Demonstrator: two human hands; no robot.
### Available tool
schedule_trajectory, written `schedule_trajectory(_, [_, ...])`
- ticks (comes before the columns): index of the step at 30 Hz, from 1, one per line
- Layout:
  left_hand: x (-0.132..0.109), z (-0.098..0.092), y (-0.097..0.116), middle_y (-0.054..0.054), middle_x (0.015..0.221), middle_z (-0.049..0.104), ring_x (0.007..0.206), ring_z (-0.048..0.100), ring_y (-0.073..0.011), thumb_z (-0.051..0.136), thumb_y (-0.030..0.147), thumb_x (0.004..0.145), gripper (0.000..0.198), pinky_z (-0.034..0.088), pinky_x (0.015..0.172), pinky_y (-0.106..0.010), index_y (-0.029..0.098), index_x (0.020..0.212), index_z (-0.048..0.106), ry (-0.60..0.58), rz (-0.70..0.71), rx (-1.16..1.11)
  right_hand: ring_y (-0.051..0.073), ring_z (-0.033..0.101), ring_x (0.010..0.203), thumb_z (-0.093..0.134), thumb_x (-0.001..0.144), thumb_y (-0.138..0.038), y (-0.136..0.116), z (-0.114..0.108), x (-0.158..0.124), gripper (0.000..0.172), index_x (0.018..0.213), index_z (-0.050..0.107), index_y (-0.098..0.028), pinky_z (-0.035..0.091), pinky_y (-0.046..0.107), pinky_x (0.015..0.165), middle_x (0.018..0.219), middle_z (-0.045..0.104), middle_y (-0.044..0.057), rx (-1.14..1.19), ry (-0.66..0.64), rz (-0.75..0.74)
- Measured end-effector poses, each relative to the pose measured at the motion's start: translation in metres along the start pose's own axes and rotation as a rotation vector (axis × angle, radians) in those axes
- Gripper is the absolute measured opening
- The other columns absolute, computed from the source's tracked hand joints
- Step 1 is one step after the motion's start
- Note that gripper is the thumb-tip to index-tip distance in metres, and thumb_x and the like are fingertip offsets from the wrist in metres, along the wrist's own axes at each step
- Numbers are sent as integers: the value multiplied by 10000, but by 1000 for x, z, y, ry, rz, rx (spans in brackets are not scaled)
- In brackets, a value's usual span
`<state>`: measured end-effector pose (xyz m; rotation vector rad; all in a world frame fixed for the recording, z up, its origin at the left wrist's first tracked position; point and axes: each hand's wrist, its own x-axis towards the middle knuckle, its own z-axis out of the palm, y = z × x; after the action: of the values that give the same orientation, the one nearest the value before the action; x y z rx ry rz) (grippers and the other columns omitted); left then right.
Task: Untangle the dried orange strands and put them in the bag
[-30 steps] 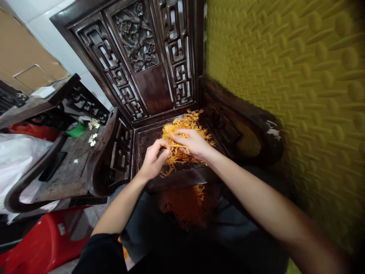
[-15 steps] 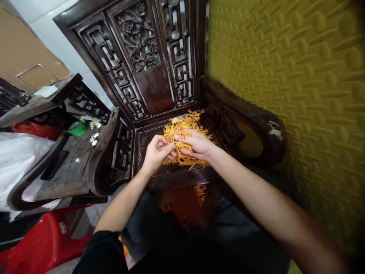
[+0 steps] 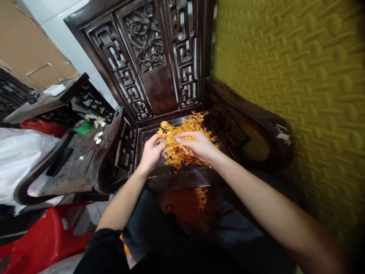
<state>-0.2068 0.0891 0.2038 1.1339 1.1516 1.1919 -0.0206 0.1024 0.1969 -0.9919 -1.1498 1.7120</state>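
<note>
A heap of orange plastic sprigs [image 3: 190, 128] lies on the seat of a dark carved wooden chair [image 3: 159, 76]. My left hand [image 3: 150, 153] pinches one end of an orange sprig [image 3: 174, 145] at the heap's left edge. My right hand [image 3: 199, 146] is closed on the same sprig from the right, fingers curled over the pile. Both hands touch each other at the fingertips. More orange pieces [image 3: 188, 205] sit lower down, below the seat's front edge, in shadow.
A yellow embossed wall [image 3: 299, 83] fills the right. A second dark wooden chair [image 3: 82, 160] stands at the left with small white flowers [image 3: 98, 129] on it. Beyond are a white sack [image 3: 19, 152] and a red plastic stool [image 3: 45, 239].
Both hands have lifted a little and drawn the sprig up from the heap; the left hand turned its fingers toward the right hand. The view has shifted slightly.
</note>
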Motion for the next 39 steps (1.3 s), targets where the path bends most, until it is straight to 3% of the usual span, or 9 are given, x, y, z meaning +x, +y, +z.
schedule_trajectory(3, [2, -2, -2, -10, 816, 649, 512, 608, -101, 795, 332, 773, 327, 494, 389, -214, 153, 1021, 682, 4, 50, 78, 95, 409, 435, 810, 755, -455, 0, 2, -1, 478, 1114, 741, -147, 302, 228, 425, 509, 536, -37, -201, -5, -88])
schedule_trajectory(6, [-2, -1, -5, 1, 762, 636, 502, 599, -99, 772, 373, 809, 279, 497, 409, -212, 159, 960, 677, -32, 93, 135, 151, 580, 651, 758, 805, -474, 1, 4, -3, 366, 976, 763, -149, 443, 276, 617, 726, 684, 34, -427, 3, -311])
schedule_trajectory(10, [-6, 7, -12, 30, 617, 569, 427, 498, -78, 707, 489, 866, 325, 390, 374, -196, 169, 889, 656, -59, 92, 84, 154, 601, 732, 584, 940, -417, 4, 9, -4, 317, 845, 732, -153, 430, 275, 719, 789, 702, 31, -597, -27, -456])
schedule_trajectory(14, [7, 2, -8, 55, 605, 534, 443, 435, -40, 790, 474, 796, 362, 342, 422, -178, 171, 807, 593, 164, 221, -67, 111, 473, 563, 579, 916, -370, 4, 16, -7, 278, 790, 702, -155, 334, 246, 578, 630, 616, -3, -734, 32, -401])
schedule_trajectory(18, [31, -29, 13, 103, 516, 368, 378, 318, -23, 784, 459, 800, 409, 220, 374, -175, 189, 725, 486, 439, 381, -265, 117, 485, 492, 576, 889, -349, 0, 13, -10, 264, 736, 688, -165, 339, 240, 536, 515, 573, -10, -756, 1, -297])
schedule_trajectory(22, [24, -37, 14, 67, 533, 467, 399, 384, -42, 788, 459, 798, 365, 258, 392, -190, 167, 726, 581, 277, 287, -22, 139, 533, 436, 577, 870, -317, -10, -4, -6, 243, 872, 756, -152, 379, 251, 487, 516, 653, 18, -645, -20, -79])
schedule_trajectory(29, [-3, -13, 6, 17, 629, 600, 504, 451, -95, 747, 365, 837, 190, 315, 488, -222, 177, 818, 748, 191, 375, 398, 103, 492, 419, 678, 855, -392, -25, -21, -6, 467, 1242, 719, -132, 392, 258, 459, 618, 645, 0, -327, 130, -241])
schedule_trajectory(34, [-6, -10, 8, -31, 780, 689, 680, 560, -169, 740, 221, 805, 68, 426, 689, -270, 212, 864, 773, 147, 567, 570, 120, 465, 447, 702, 833, -540, -18, -1, -12, 425, 1040, 778, -176, 352, 259, 477, 530, 565, -22, -425, 55, -225])
schedule_trajectory(39, [4, -27, 10, -55, 860, 690, 813, 603, -217, 655, 148, 820, 136, 448, 831, -304, 221, 883, 751, 165, 621, 746, 151, 553, 629, 606, 904, -354, -10, 0, -8, 275, 726, 698, -167, 383, 285, 658, 666, 656, 33, -868, 276, -477])
